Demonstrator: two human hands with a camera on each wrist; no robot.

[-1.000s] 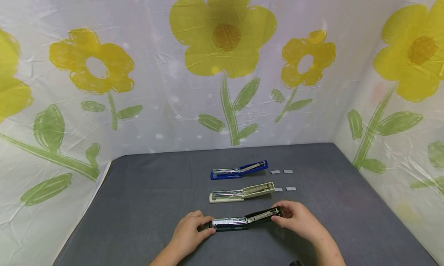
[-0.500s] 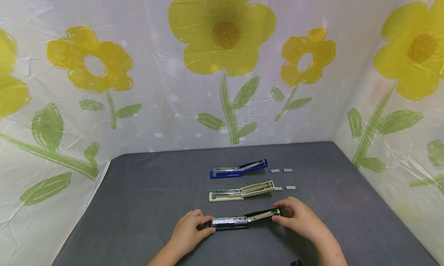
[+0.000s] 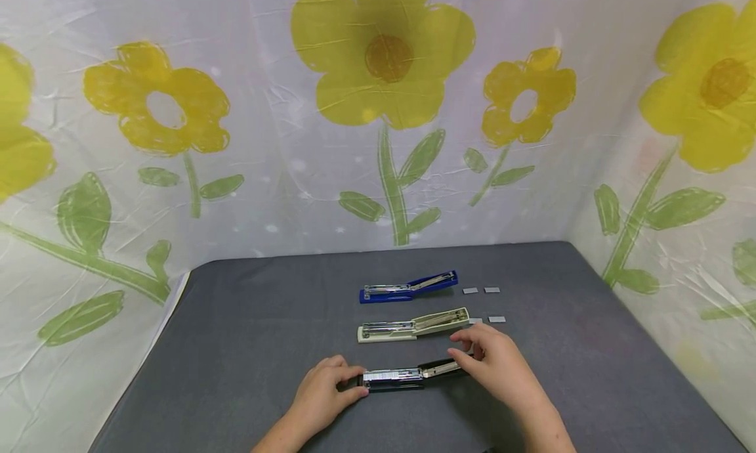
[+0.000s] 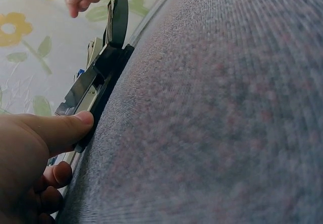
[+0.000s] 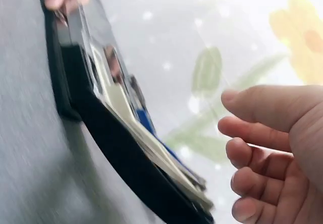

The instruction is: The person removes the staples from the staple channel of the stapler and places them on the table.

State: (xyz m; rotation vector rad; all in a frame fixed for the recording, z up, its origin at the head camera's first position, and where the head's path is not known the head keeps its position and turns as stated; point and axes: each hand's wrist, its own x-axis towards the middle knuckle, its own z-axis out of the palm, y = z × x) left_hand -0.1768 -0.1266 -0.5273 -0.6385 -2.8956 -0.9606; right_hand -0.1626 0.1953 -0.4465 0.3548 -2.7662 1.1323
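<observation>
A black stapler [image 3: 392, 377] lies on the dark cloth with its top cover swung back to the right and its metal magazine facing up. My left hand [image 3: 321, 390] pinches the magazine end of it between thumb and fingers; in the left wrist view the thumb [image 4: 75, 125] presses on that end. Above the raised cover hovers my right hand [image 3: 499, 361], hiding the cover's tip in the head view. In the right wrist view its loosely bent fingers [image 5: 257, 156] hold nothing and stand apart from the black cover [image 5: 131, 158].
Behind the black stapler, a cream stapler [image 3: 386, 333] and a blue stapler [image 3: 386, 293] lie in a row, both swung back alike. Several small staple strips [image 3: 497, 320] sit to their right. A flower-printed curtain [image 3: 277, 177] borders the dark table [image 3: 236, 322].
My right hand has let go of the black stapler's cover and moved up and left over it. My left hand stays at the stapler's other end.
</observation>
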